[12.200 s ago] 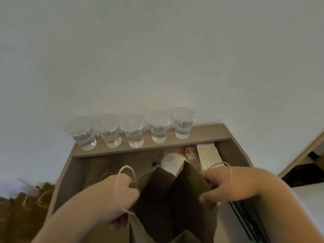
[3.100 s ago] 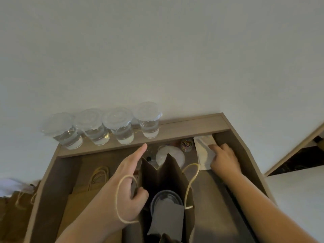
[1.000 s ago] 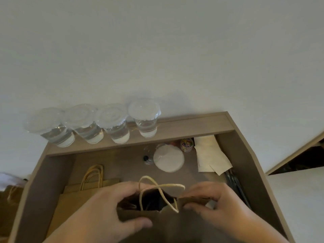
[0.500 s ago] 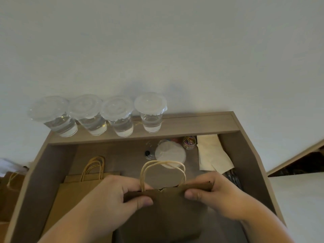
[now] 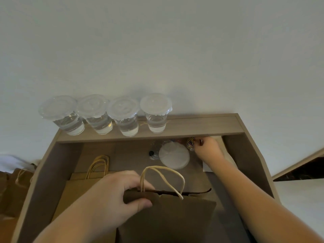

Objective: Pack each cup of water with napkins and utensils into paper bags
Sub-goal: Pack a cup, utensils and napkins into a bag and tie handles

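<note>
– Starting nearest the viewer, which container is held?
– A brown paper bag point(image 5: 166, 216) is shown inside the wooden desk point(image 5: 52, 163). Its top is folded shut, so its contents are hidden. The fold is pinched between the thumb and curled fingers of the left hand point(image 5: 112, 199). The twine handles point(image 5: 163, 176) stand free above the fold.
– What is seen beyond it?
– A flat stack of spare bags point(image 5: 82, 183) is laid to the left. Farther back, a round white lid point(image 5: 174, 155) and a small black-capped bottle point(image 5: 152, 153) are seen. The right hand point(image 5: 207, 148) is extended to the back right corner, with its fingers curled at a small tub point(image 5: 190, 142) of multicoloured contents. Whether anything is grasped cannot be told. Napkins point(image 5: 231, 159) are partly covered by that forearm.
– And the cups?
– Four lidded cups of water point(image 5: 156, 114) are lined up on the rear ledge point(image 5: 201, 127), each partly filled.
</note>
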